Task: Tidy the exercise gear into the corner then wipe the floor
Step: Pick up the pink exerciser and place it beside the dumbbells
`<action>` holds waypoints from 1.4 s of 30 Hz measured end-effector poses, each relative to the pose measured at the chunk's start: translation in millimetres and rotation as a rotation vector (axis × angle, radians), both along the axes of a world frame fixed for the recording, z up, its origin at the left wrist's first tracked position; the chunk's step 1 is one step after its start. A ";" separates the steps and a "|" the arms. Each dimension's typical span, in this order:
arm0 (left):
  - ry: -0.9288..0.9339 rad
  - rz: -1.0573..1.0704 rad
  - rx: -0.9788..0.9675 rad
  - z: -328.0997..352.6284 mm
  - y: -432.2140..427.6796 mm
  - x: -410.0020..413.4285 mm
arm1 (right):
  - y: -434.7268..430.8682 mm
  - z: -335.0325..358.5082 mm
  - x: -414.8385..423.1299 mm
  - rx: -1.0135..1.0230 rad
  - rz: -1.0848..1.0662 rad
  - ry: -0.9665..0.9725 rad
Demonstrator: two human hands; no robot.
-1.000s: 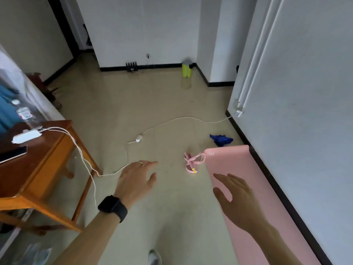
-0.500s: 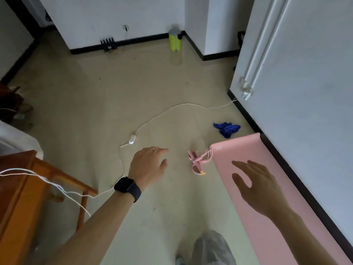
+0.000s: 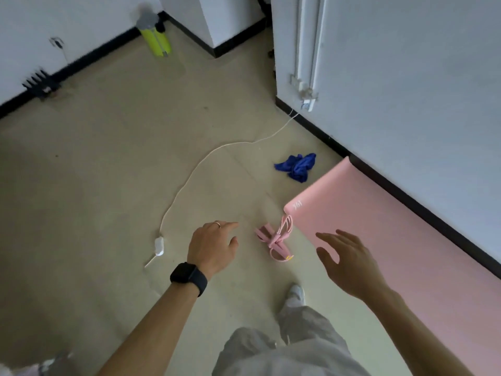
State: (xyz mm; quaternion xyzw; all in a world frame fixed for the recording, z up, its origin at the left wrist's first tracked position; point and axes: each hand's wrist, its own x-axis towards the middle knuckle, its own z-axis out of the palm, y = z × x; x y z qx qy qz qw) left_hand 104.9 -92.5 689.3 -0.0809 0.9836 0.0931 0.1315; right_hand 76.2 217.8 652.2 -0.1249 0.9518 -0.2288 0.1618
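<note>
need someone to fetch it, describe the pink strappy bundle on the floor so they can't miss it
Find the pink mat along the wall. At its far corner away from the wall lies the strap bundle. Unlike the crumpled blue cloth beyond, it is looped pink straps with a yellow tip.

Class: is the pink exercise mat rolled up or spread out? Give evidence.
Spread out: the pink mat lies flat on the floor along the wall, no rolled part showing.

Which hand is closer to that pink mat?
Right. The right hand hangs over the pink mat's edge; the left hand is off to its left, past the pink rope bundle.
</note>
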 end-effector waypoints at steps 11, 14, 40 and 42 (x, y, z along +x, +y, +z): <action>-0.324 -0.427 0.005 -124.4 -27.8 -179.0 | -71.6 -92.6 -76.5 0.063 -0.214 -0.379; -0.469 -0.572 -0.021 -181.1 -30.4 -209.9 | -88.9 -132.9 -81.5 0.068 -0.366 -0.450; -0.486 -1.060 -0.172 -766.2 -57.7 -217.7 | -234.3 -729.3 -54.3 -0.187 -0.715 -0.999; -0.448 -1.075 -0.161 -782.1 -58.7 -215.9 | -241.9 -751.4 -56.9 -0.195 -0.746 -0.978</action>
